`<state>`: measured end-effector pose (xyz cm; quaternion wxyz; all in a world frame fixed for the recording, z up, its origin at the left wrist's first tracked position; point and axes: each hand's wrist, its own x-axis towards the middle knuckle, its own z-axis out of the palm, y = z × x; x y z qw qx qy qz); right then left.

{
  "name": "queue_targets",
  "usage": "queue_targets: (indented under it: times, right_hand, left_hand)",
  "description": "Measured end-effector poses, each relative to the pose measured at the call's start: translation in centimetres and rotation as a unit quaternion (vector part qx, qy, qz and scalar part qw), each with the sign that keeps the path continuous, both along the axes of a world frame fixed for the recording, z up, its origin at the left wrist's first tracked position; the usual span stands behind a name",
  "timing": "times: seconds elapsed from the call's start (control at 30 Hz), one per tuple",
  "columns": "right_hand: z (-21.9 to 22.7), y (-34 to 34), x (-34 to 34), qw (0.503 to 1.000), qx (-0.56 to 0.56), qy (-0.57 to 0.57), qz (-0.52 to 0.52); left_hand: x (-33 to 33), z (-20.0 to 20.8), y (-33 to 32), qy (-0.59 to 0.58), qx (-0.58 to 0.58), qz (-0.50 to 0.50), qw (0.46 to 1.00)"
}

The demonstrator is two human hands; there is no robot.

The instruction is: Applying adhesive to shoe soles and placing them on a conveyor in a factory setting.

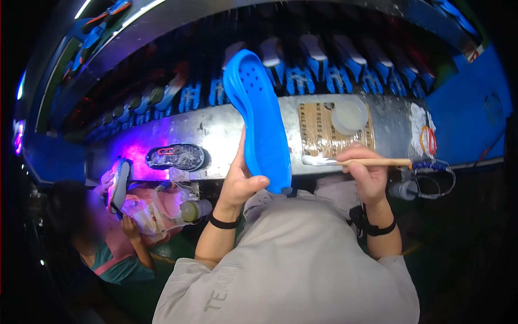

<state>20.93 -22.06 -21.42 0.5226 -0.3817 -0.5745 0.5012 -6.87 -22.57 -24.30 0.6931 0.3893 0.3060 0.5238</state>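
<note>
A blue shoe sole stands almost upright in my left hand, its inner face toward me and a patch of small holes near its upper end. My thumb lies over the sole's lower edge, with the other fingers behind it, partly hidden. In my right hand is a brush, pinched by its wooden handle and held level. Its white-coated bristles point left toward the sole, a small gap away. Just beyond the brush, a translucent round tub sits on a taped cardboard sheet.
A metal bench runs across in front of me, with a dark shoe lying on it under purple light. Behind it is a rack of shoe parts in blue holders. At left, a co-worker holds a shoe. A coiled blue cord hangs at right.
</note>
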Motion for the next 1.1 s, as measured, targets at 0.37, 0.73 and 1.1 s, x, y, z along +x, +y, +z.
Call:
queue_targets:
  times: [0.37, 0.73, 1.1]
  right_hand:
    - [-3.9, -0.5, 3.0, 0.982, -0.015, 0.103, -0.158]
    - [-4.6, -1.1, 4.3, 0.996, 0.000, 0.022, -0.082]
    - [-4.0, -1.1, 3.8, 0.995, -0.022, 0.013, -0.094]
  left_hand:
    - [-4.8, 8.7, 2.7, -0.116, 0.009, -0.151, 0.982]
    - [-14.9, 26.1, 28.5, -0.143, 0.124, 0.260, 0.947]
    - [-25.8, 25.5, 31.9, 0.859, 0.132, 0.312, 0.384]
